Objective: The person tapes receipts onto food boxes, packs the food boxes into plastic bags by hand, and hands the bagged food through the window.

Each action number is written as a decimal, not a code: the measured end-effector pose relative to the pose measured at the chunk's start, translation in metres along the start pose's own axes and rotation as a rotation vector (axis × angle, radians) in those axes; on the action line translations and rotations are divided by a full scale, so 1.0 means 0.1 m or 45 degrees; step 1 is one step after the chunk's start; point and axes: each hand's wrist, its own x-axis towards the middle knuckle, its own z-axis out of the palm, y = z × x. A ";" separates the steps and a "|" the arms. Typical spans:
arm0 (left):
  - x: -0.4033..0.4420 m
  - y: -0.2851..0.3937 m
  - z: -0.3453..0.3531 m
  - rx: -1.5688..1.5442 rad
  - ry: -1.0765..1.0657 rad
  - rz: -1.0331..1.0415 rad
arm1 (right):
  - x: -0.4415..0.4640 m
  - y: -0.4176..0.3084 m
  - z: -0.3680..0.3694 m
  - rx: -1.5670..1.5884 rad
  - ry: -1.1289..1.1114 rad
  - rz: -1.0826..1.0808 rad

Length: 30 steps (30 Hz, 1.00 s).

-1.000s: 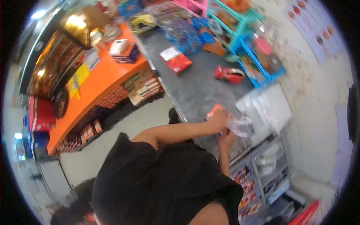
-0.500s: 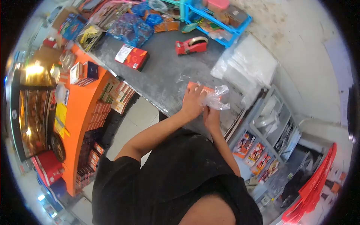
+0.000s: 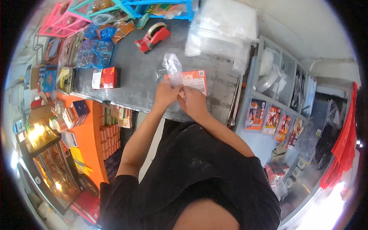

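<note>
My left hand (image 3: 168, 94) and my right hand (image 3: 194, 102) meet at the front of the dark counter (image 3: 134, 78), fingers closed in pinches. Between them they grip a clear plastic bag (image 3: 173, 66), whose gathered loose end sticks up past the fingertips. Under and just beyond the hands lies an orange box (image 3: 201, 79) with white lettering and a small square code at its corner. The bag's film seems to cover part of this box. My fingers hide the pinched spot and the box's near left part.
A red tape dispenser (image 3: 153, 37) stands behind the hands, and a red-and-black box (image 3: 107, 78) lies to the left. Stacked clear plastic bags (image 3: 224, 32) cover the back right. Blue plastic bags (image 3: 94, 53) and a blue basket (image 3: 163, 10) line the back. A grey shelf unit (image 3: 251, 86) borders the right.
My view has turned, so the counter appears rotated. My left hand has come off the box top and joined the right at the bag, whose loose end now points away from me.
</note>
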 end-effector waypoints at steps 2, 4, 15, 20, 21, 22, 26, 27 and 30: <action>0.02 0.01 -0.04 -0.081 -0.006 -0.054 | -0.03 0.06 0.09 -0.118 -0.055 0.036; 0.08 -0.03 -0.08 -0.008 -0.116 -0.062 | -0.03 0.10 0.15 -0.245 -0.104 0.065; 0.06 0.15 0.17 -0.795 -0.046 -0.384 | -0.08 0.34 -0.02 -0.078 -0.140 0.038; 0.02 0.06 0.28 -0.270 -0.154 0.263 | 0.12 0.82 -0.10 0.449 -0.219 0.260; 0.04 0.05 0.31 -0.278 -0.126 0.333 | 0.17 0.84 -0.14 0.476 -0.265 0.307; 0.05 0.04 0.33 -0.272 -0.129 0.329 | 0.19 0.87 -0.14 0.484 -0.265 0.309; 0.11 0.08 0.36 -0.458 -0.123 0.248 | 0.27 0.90 -0.21 0.795 -0.288 0.392; 0.12 0.09 0.34 -0.473 -0.111 0.250 | 0.28 0.90 -0.20 0.972 -0.287 0.462; 0.18 0.06 0.31 -0.435 -0.105 0.269 | 0.30 0.92 -0.16 1.010 -0.226 0.367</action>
